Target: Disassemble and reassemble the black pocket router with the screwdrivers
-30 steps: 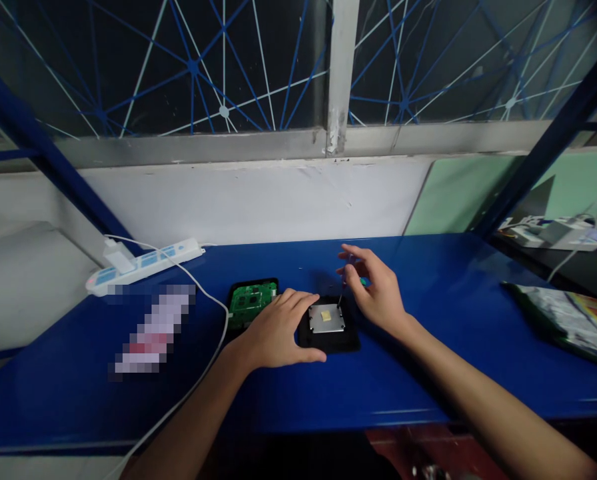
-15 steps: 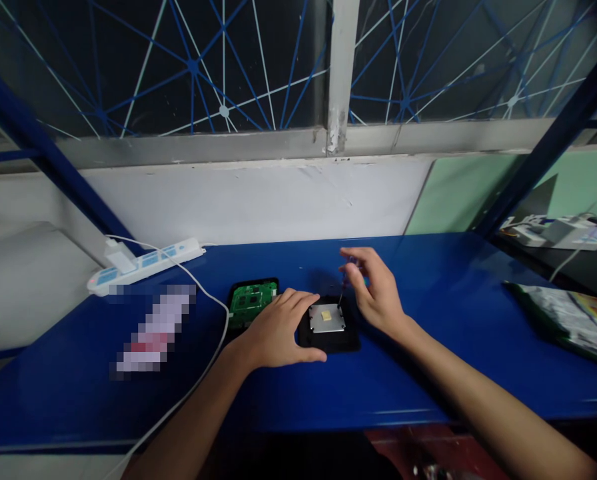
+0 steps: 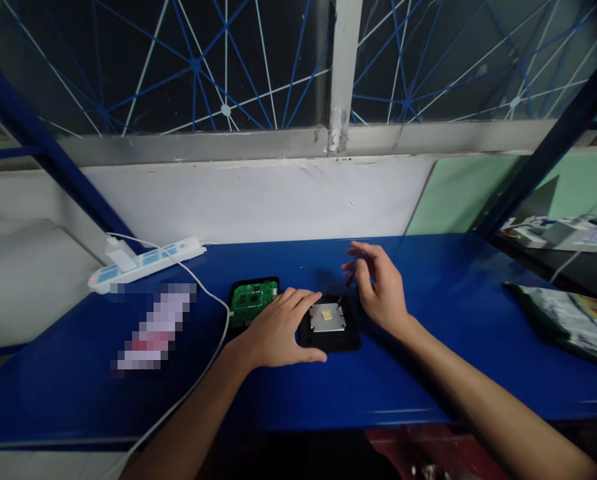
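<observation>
In the head view, a black plastic device cover (image 3: pixel 349 341) lies on the blue table. A silver metal plate (image 3: pixel 334 325) with a small cream-coloured pad in its middle is fixed on it. My left hand (image 3: pixel 273 331) grips the cover from the left, its fingers along the far edge and its thumb along the near edge. Closed around a screwdriver, my right hand (image 3: pixel 380 287) is above the cover's far right corner. The screwdriver's thin shaft (image 3: pixel 342 299) points down at the plate's far right corner; its handle is mostly hidden by the fingers.
A black casing with a green circuit board (image 3: pixel 251 300) lies left of the cover, partly behind my left hand. Farther left are a white power strip (image 3: pixel 151 265), a white cable (image 3: pixel 211 363) and a blurred-out item (image 3: pixel 153 327). A shiny packet (image 3: pixel 568 320) lies at the right.
My right hand's fingers have shifted slightly and loosened around the screwdriver handle, with the shaft still at the plate's corner. My left hand and the cover stay in place.
</observation>
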Tool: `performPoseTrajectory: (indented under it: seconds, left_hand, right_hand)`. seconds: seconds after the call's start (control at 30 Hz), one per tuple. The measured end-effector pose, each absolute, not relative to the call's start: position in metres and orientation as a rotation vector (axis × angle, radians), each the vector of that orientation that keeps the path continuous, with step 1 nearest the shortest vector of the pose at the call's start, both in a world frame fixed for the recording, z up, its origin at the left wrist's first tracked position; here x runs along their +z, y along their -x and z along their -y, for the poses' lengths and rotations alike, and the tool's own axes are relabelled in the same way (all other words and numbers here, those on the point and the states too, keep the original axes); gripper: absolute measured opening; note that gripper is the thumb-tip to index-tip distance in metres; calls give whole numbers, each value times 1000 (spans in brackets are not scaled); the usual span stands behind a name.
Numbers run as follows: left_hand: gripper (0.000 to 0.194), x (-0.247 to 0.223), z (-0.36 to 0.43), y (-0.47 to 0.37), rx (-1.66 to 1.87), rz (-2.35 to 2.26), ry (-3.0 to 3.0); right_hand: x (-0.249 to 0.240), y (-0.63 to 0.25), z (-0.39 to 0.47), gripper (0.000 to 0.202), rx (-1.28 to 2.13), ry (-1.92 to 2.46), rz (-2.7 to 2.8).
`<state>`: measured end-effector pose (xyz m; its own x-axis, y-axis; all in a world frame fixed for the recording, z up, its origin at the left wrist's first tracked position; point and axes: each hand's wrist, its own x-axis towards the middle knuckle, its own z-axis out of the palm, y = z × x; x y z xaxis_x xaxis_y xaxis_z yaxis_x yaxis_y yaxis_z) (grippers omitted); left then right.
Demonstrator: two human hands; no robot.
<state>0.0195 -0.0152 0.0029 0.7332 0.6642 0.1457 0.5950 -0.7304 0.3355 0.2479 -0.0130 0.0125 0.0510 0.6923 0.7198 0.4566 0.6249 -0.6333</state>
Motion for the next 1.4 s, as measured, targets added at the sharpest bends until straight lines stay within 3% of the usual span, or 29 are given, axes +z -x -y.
performPoseTrajectory:
  seconds: [0.53, 1.1, 1.4]
  left_hand:
    - [97, 10, 21, -21, 372, -986, -2736]
    - [55, 8, 8, -41, 452, -1071, -2873]
    - [56, 8, -1, -27, 464, -1124, -2803]
  right_hand:
    - [4, -250, 1, 20, 214, 1024, 1541]
    - [7, -247, 4, 22, 176, 1024, 1482]
    - [5, -251, 7, 29, 147, 1013, 1539]
